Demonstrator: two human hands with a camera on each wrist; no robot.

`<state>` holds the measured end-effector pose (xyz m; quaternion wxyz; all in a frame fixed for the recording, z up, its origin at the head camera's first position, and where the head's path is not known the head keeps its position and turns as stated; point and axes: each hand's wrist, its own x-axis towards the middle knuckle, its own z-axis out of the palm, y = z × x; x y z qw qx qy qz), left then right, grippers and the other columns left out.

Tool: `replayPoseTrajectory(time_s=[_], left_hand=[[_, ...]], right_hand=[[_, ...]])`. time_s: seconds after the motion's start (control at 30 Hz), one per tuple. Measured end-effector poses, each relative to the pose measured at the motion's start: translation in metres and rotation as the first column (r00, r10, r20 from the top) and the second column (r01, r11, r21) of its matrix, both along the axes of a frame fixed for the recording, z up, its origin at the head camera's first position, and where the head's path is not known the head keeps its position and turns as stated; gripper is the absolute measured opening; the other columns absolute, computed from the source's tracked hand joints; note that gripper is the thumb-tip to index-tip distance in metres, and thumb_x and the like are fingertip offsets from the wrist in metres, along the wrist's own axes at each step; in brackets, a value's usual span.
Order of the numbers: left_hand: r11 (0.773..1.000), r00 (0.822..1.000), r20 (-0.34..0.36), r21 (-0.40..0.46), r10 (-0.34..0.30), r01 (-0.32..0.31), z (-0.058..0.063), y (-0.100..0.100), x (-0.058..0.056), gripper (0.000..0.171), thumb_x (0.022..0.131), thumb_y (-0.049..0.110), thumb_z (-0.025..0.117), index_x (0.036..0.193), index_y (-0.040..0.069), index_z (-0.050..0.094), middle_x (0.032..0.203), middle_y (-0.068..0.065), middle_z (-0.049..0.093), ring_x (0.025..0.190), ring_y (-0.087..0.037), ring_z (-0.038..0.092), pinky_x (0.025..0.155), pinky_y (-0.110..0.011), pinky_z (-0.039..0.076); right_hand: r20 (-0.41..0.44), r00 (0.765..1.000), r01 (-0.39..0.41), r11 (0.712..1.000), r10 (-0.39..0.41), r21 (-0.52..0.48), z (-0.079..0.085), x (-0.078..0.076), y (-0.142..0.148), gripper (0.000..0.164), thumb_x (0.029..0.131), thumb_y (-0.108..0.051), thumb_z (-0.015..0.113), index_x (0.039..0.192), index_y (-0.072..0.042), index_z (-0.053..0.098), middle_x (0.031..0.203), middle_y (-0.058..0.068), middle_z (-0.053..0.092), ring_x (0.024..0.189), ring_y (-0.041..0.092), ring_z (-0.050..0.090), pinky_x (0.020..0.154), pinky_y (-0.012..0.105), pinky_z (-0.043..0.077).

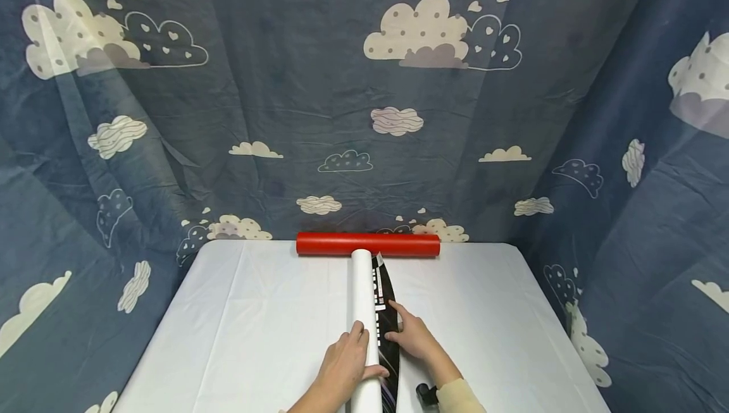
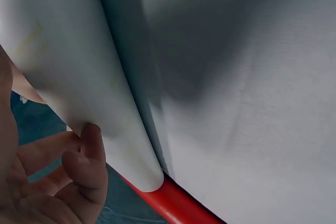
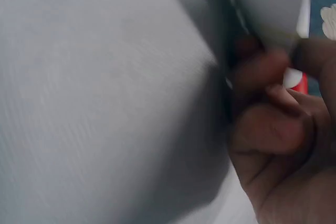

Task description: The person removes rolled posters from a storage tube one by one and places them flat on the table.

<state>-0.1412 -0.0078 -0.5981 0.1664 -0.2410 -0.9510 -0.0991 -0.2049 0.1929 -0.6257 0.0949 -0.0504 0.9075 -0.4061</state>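
A poster (image 1: 364, 293) lies lengthwise on the table, mostly rolled into a white tube. Along its right side a black printed strip (image 1: 389, 356) with white lettering shows. My left hand (image 1: 347, 359) holds the roll from the left, its thumb reaching across the top. In the left wrist view, bent fingers (image 2: 93, 142) touch the roll's white side (image 2: 79, 66). At the right, my right hand (image 1: 416, 336) pinches the edge of the printed strip. In the right wrist view its curled fingers (image 3: 268, 72) are at the paper edge, partly blurred; some fingertips are hidden.
A red cylinder (image 1: 367, 243) lies crosswise at the table's back edge, just beyond the poster's far end. White cloth covers the table (image 1: 273, 324). Dark blue curtains with clouds (image 1: 307, 97) hang behind and at both sides. A black device (image 1: 427, 394) sits at the right wrist.
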Motion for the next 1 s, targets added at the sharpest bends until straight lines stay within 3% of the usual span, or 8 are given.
replayPoseTrajectory(time_s=[0.1,0.17,0.27,0.47,0.57,0.73,0.87,1.0], left_hand=[[0.999,1.0,-0.005,-0.032,0.001,-0.002,0.0,0.002,-0.002,0.082,0.07,0.074,0.078,0.113,0.004,0.072,0.113,0.0,0.059,0.066,-0.014,0.055,0.049,-0.027,0.05],[0.998,1.0,-0.021,-0.054,0.008,-0.009,-0.001,0.003,-0.003,0.078,0.069,0.073,0.079,0.108,0.005,0.071,0.109,0.0,0.059,0.065,-0.013,0.055,0.048,-0.026,0.05],[0.996,0.999,-0.045,-0.079,0.026,-0.029,-0.003,0.005,-0.005,0.074,0.068,0.073,0.081,0.103,0.009,0.066,0.099,0.0,0.055,0.063,-0.013,0.054,0.047,-0.026,0.046],[0.994,0.997,-0.044,-0.093,0.057,-0.061,-0.011,0.004,-0.006,0.08,0.073,0.074,0.077,0.13,0.018,0.068,0.103,-0.006,0.054,0.068,-0.016,0.055,0.046,-0.027,0.045],[0.994,0.996,-0.058,-0.085,0.061,-0.066,-0.013,0.002,-0.006,0.073,0.078,0.069,0.079,0.13,0.019,0.071,0.11,-0.009,0.055,0.071,-0.017,0.055,0.045,-0.026,0.044],[0.997,0.996,-0.079,-0.06,0.033,-0.038,-0.014,0.0,-0.006,0.054,0.082,0.047,0.083,0.125,0.014,0.073,0.131,-0.005,0.064,0.073,-0.016,0.059,0.044,-0.026,0.046],[0.999,0.998,-0.055,-0.046,-0.004,0.001,-0.015,-0.003,-0.005,0.046,0.082,0.035,0.079,0.125,0.018,0.077,0.143,-0.003,0.066,0.075,-0.017,0.063,0.047,-0.026,0.049],[0.999,0.997,-0.067,-0.019,-0.032,0.031,-0.017,-0.005,-0.006,0.031,0.082,0.029,0.077,0.112,0.025,0.081,0.145,-0.005,0.066,0.07,-0.016,0.058,0.045,-0.025,0.044]], right_hand=[[0.088,0.995,-0.032,0.998,0.036,-0.049,0.001,0.001,0.002,0.089,0.089,-0.012,0.082,0.164,-0.003,0.035,0.06,0.003,0.066,0.041,0.005,0.05,0.044,0.023,0.042],[0.114,0.993,-0.041,0.999,0.043,-0.021,0.002,0.002,0.002,0.088,0.09,-0.012,0.081,0.164,-0.002,0.034,0.056,0.001,0.06,0.037,0.005,0.047,0.042,0.021,0.039],[0.118,0.992,-0.047,0.996,0.037,0.078,0.005,0.003,0.001,0.085,0.091,-0.016,0.081,0.163,-0.001,0.037,0.058,0.003,0.062,0.04,0.008,0.051,0.052,0.025,0.048],[0.106,0.994,-0.039,0.977,0.017,0.208,0.009,0.002,0.002,0.083,0.09,-0.019,0.082,0.161,-0.003,0.042,0.074,0.013,0.072,0.053,0.015,0.059,0.083,0.042,0.056],[0.104,0.994,-0.032,0.977,0.01,0.212,0.01,0.001,0.003,0.083,0.09,-0.019,0.082,0.161,-0.003,0.043,0.079,0.015,0.073,0.05,0.014,0.058,0.084,0.045,0.056],[0.097,0.995,-0.032,0.983,0.014,0.182,0.008,0.001,0.005,0.083,0.09,-0.017,0.083,0.161,-0.003,0.042,0.109,0.025,0.075,0.048,0.013,0.057,0.082,0.042,0.057],[0.106,0.994,-0.038,0.986,0.02,0.164,0.008,0.001,0.007,0.083,0.09,-0.016,0.082,0.161,-0.002,0.042,0.106,0.024,0.075,0.047,0.012,0.056,0.074,0.035,0.055],[0.11,0.994,-0.029,0.986,0.01,0.165,0.009,0.002,0.01,0.083,0.09,-0.017,0.082,0.161,-0.003,0.042,0.099,0.02,0.074,0.048,0.014,0.055,0.073,0.035,0.053]])
